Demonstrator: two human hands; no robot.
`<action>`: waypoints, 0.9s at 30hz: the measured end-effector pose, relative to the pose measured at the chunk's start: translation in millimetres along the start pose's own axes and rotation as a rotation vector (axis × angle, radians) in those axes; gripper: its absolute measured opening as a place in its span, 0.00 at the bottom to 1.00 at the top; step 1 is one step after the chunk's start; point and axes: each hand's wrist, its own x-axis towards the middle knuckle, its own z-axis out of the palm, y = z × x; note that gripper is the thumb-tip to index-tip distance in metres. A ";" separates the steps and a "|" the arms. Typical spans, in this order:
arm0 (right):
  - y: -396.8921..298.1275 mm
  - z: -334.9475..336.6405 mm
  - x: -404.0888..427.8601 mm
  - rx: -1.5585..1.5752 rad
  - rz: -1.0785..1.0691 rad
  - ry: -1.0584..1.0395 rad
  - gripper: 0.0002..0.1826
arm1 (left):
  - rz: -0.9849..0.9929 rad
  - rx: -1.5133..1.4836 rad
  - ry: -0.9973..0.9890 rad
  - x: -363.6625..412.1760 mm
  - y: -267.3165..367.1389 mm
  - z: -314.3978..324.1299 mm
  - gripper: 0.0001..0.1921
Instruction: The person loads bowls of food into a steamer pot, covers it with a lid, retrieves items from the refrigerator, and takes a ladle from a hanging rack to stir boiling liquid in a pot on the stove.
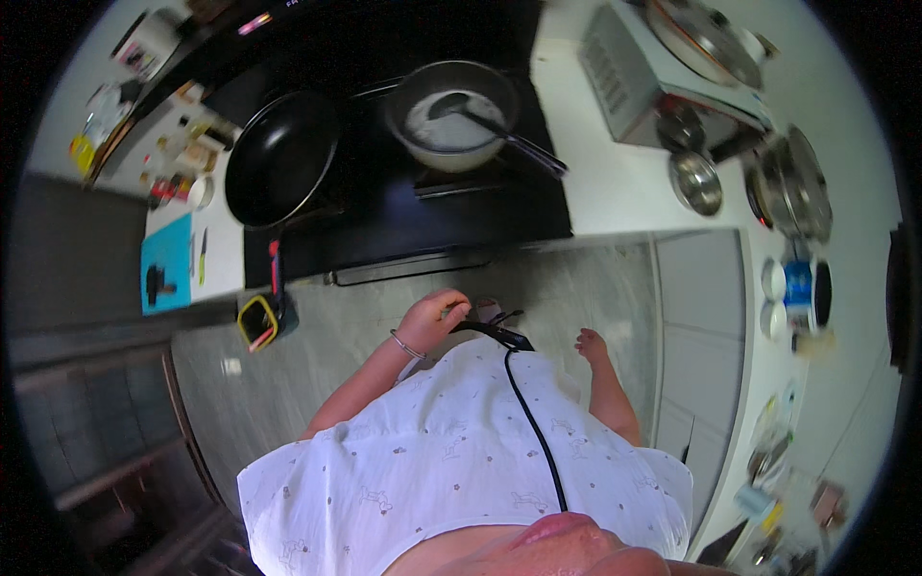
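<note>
My left hand [438, 317], with a bangle on its wrist, is raised before my waist beside a black cord; its fingers are curled, and whether they hold the cord I cannot tell. My right hand [592, 345] hangs at my side over the floor with loosely bent fingers and nothing in it. Ahead, a pot [455, 160] with whitish contents stands on the black cooktop [389, 216]. A black ladle [515, 137] rests in it, its handle across the rim. To the pot's left is a black wok [282, 158].
A blue cutting board [167, 252], a knife [204, 255] and several bottles [191, 147] lie or stand on the left counter. A yellow-rimmed container [258, 323] hangs near its edge. At right are a metal bowl [697, 183], a microwave-like appliance [634, 79] and a lidded glass pot [792, 180].
</note>
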 end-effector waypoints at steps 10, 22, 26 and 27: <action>185.7 77.0 -215.7 -0.328 0.260 0.198 0.16 | 0.109 -0.141 -0.454 31.3 -11.1 40.4 0.06; 303.1 166.9 -289.2 0.376 0.419 0.479 0.16 | 0.252 -0.061 -0.833 10.7 76.4 154.4 0.06; 299.6 132.0 -298.5 0.263 0.336 0.550 0.17 | 0.343 0.000 -0.876 -5.8 94.1 212.1 0.06; 272.3 109.0 -307.6 0.147 0.311 0.550 0.18 | 0.321 -0.009 -0.861 -13.5 98.4 222.4 0.07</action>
